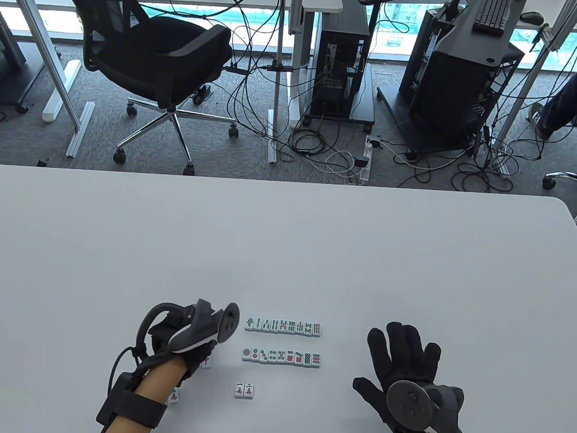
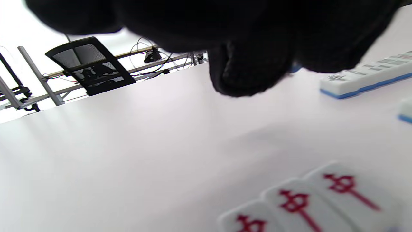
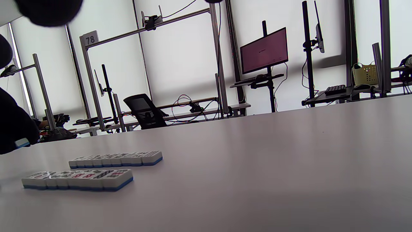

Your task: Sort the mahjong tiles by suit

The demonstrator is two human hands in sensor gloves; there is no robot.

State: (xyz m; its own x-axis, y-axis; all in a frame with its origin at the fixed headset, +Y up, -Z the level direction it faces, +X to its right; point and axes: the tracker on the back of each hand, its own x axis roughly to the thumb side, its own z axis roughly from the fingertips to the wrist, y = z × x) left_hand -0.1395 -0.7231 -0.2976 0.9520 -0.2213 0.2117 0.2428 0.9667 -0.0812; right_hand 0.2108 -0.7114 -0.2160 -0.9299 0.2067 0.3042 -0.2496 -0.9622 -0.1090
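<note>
The white table point(image 1: 287, 235) takes up the near half of the room from where I stand, with an office chair point(image 1: 152, 57) and computer towers on the floor beyond it at twelve o'clock. The right hand point(image 1: 406, 374) lies flat at about four o'clock from the tiles, fingers spread wide, holding nothing. The left hand point(image 1: 187, 341) is at about eight o'clock, knuckles up under its tracker; its fingers curl down toward loose tiles, but whether they pinch one I cannot tell, since the wrist camera shows only dark glove.

Two rows are finished in the middle: the bamboo row point(image 1: 283, 326) farther out and the circle row point(image 1: 281, 357) just nearer. A third row has only begun, a character pair point(image 1: 244, 390) at six o'clock from the circles. The remaining loose tiles point(image 1: 205, 362) sit half hidden beside and under the left hand and wrist.

The risk, I'd say, lies with that left hand. Its bulky tracker hangs very near the left ends of both finished rows, so a careless sweep rightward could knock them crooked. The hidden tiles near the wrist could also be dragged or overlooked.
</note>
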